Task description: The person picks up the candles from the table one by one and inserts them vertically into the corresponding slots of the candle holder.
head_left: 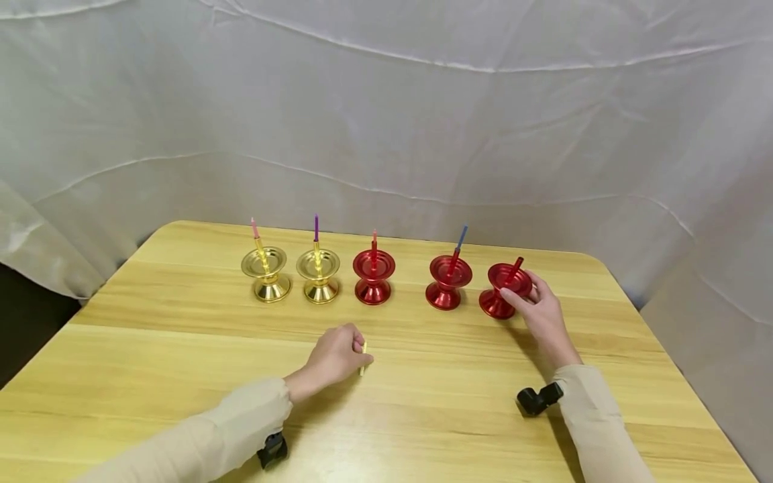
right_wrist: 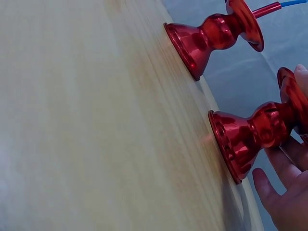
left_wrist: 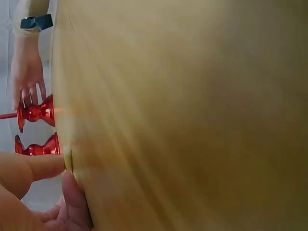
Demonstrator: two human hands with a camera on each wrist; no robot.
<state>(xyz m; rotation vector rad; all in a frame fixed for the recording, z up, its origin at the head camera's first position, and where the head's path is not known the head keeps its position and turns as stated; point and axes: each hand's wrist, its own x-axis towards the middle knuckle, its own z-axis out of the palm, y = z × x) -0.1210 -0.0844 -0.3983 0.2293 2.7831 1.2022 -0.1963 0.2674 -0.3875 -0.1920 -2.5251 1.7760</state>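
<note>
Just above the tabletop, my left hand (head_left: pixel 335 355) pinches a short pale yellow candle (head_left: pixel 364 365) between thumb and fingers; its tip shows in the left wrist view as a yellow candle end (left_wrist: pixel 68 159). At the right end of the row, my right hand (head_left: pixel 543 320) grips the dish rim of a red metal candle holder (head_left: pixel 496 306), thumb at the front and fingers behind. This holder stands on its base, its upright tube (head_left: pixel 515 267) bare on top. Beside it is a red holder (head_left: pixel 443 296) with a blue candle (head_left: pixel 461 237).
Further left stand a red holder (head_left: pixel 372 292) with a pink candle (head_left: pixel 374 236), a gold holder (head_left: pixel 321 290) with a purple candle (head_left: pixel 317 227), and another gold holder (head_left: pixel 272 288) with a pink candle (head_left: pixel 254 227). White cloth (head_left: pixel 386 134) hangs behind the wooden table (head_left: pixel 423 436).
</note>
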